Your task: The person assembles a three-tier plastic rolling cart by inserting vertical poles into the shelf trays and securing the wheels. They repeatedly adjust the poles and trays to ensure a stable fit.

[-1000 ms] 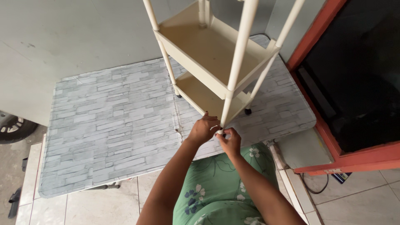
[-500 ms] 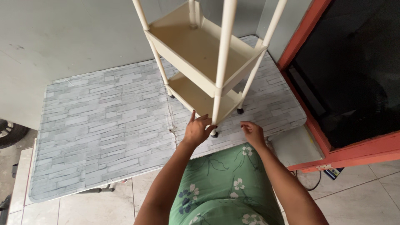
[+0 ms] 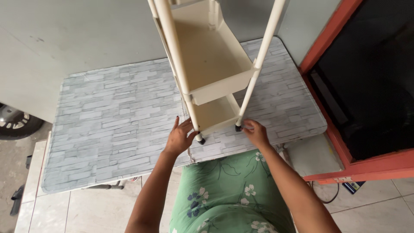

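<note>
tiled floor (image 3: 99,211) below, pale grey wall behind, red-orange frame (image 3: 345,142) around a dark opening at right. in the middle, a surface (image 3: 108,129) covered in grey brick-pattern sheet, rounded at the far right corner.

standing on that surface, near its front edge: a cream plastic trolley rack (image 3: 211,69) with stacked tray shelves and round upright posts, seen from above, rising out of the top of view. lower tray (image 3: 215,114) just above the surface; small dark casters under the two near posts, one at front left (image 3: 201,140), one at front right (image 3: 238,128).

left hand (image 3: 180,138) laid against the base of the front left post, fingers spread and pointing up, thumb side just beside the caster; grip loose, not closed around anything. right hand (image 3: 256,133) at the foot of the front right post, fingertips touching the caster area, fingers curled slightly; cannot tell whether pinching the caster or merely resting on it.

green floral garment (image 3: 233,198) in the foreground between both forearms. at far left, part of a tyre (image 3: 17,123) on the floor. dark cable (image 3: 327,199) near the frame's bottom.
</note>
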